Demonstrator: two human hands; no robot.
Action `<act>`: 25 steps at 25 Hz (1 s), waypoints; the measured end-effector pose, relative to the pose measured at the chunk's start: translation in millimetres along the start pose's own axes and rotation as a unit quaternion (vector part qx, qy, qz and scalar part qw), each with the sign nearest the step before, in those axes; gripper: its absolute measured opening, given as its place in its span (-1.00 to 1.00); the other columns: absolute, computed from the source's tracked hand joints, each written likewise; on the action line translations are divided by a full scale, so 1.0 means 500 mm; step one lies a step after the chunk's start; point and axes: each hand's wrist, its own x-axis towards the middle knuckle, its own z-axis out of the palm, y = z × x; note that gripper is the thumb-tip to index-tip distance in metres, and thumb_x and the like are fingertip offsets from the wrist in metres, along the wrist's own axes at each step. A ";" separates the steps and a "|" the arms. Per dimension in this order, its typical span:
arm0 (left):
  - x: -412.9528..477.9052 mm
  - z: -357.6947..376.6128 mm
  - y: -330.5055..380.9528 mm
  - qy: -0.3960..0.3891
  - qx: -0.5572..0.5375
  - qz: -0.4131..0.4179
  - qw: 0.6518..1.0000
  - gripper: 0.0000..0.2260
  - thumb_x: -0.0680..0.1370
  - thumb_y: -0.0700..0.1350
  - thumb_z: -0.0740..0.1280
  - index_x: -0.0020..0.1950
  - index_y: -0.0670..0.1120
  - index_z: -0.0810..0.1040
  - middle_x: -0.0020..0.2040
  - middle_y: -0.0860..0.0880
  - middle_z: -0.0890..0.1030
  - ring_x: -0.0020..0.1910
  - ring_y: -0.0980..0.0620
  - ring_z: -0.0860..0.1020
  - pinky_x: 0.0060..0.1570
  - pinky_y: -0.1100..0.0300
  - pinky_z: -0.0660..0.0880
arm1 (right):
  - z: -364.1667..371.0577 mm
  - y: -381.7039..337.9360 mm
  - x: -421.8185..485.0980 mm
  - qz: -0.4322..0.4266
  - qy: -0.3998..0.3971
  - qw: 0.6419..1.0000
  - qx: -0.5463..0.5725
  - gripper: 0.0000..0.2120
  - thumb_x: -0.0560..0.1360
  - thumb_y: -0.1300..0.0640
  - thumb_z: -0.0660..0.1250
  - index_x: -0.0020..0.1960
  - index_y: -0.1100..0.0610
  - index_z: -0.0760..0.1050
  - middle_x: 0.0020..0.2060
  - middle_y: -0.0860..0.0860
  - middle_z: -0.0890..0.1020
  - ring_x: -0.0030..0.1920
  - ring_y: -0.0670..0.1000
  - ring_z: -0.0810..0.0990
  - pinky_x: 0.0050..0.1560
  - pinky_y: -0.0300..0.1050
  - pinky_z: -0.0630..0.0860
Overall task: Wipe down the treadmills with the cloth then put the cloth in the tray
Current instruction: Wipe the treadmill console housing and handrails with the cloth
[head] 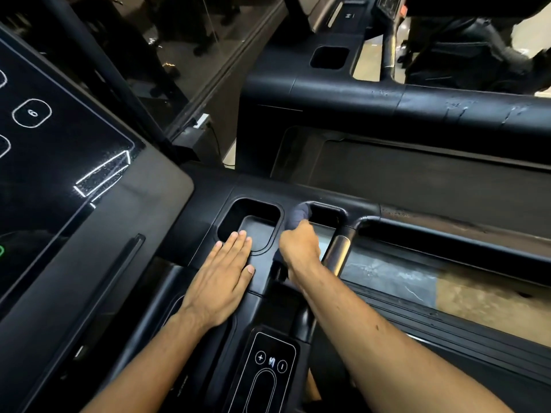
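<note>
Cloth (299,214), dark and bunched, sits in our right hand (299,248), whose fingers curl round it and press it on the ridge between the two recessed trays of the near treadmill (143,278). We lay our left hand (222,272) flat, fingers straight and together, on the console just beside the left tray (253,201), fingertips reaching its edge. Beyond stands a second treadmill (357,96).

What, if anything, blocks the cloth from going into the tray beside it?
Nothing visible. The right hand grips the cloth right beside the open tray; the left hand only rests flat at its near edge.
</note>
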 end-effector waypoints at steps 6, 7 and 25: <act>-0.001 -0.001 0.001 0.001 0.000 -0.004 1.000 -0.44 0.63 0.16 -0.19 0.59 -0.03 0.00 0.59 0.06 -0.03 0.55 0.20 -0.15 0.51 0.17 -0.20 | 0.023 0.018 0.007 0.129 0.088 0.889 0.431 -0.74 0.41 0.14 0.09 0.00 0.25 0.41 -0.21 0.15 0.48 -0.45 0.09 0.43 -0.47 -0.16 0.50; -0.001 -0.001 0.002 0.001 -0.001 -0.005 1.000 -0.44 0.63 0.17 -0.19 0.59 -0.03 -0.01 0.59 0.06 -0.03 0.55 0.21 -0.16 0.51 0.17 -0.20 | 0.028 0.003 0.026 0.130 0.136 0.877 0.442 -0.68 0.37 0.10 0.10 0.03 0.19 0.45 -0.12 0.12 0.58 -0.32 0.13 0.57 -0.29 -0.01 0.62; 0.005 -0.025 0.017 0.005 -0.080 -0.056 0.995 -0.48 0.66 0.11 -0.06 0.60 -0.05 0.01 0.60 0.05 0.01 0.54 0.23 -0.12 0.50 0.29 -0.19 | -0.047 -0.009 -0.039 -0.236 -0.021 0.968 -0.087 -0.37 0.53 0.33 0.10 0.57 0.12 0.09 0.51 0.11 0.29 0.33 0.24 0.45 0.20 0.12 0.48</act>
